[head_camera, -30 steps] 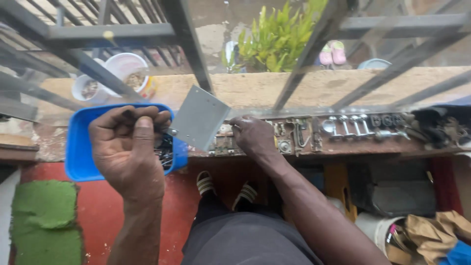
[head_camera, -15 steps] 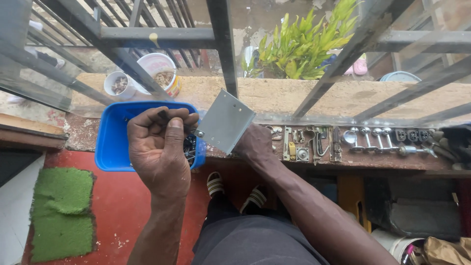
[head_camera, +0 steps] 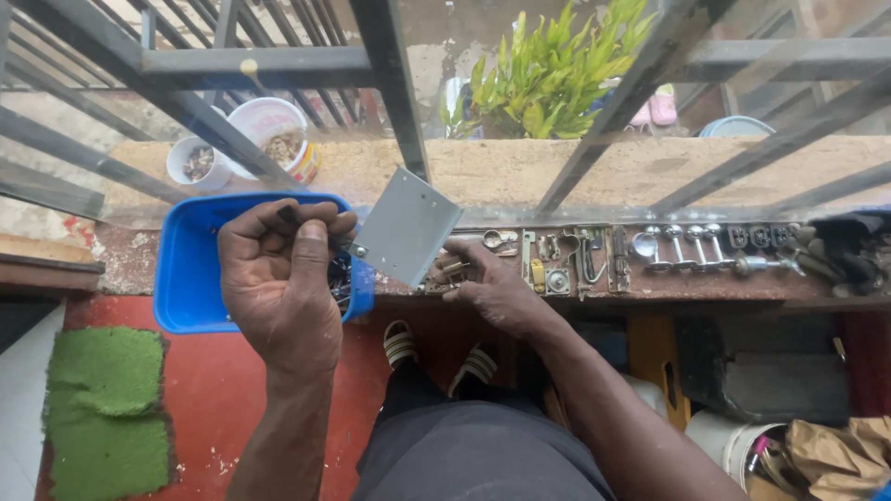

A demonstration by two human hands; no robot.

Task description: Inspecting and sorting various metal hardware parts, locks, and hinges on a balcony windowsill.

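Grey metal plate (head_camera: pixel 406 225) is pinched at its corner by the closed left hand (head_camera: pixel 278 278), above a blue rectangular tub (head_camera: pixel 190 269). Right hand (head_camera: pixel 492 288) rests loosely curled on brass hardware (head_camera: pixel 447 271) on the surface (head_camera: pixel 650 289).

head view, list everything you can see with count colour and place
metal plate: one, grey, raised over the ledge, held at its corner by the left hand
tub: one, blue, left end of the ledge, dark small hardware inside
cups: two, white, behind the tub beyond the bars
hardware row: many pieces, silver and brass, along the ledge to the right
window bars: several, dark grey, across the top
plant: one, green, outside past the bars
mat: one, green, red floor at lower left
left hand: closed, over the tub
right hand: on small brass pieces on the ledge
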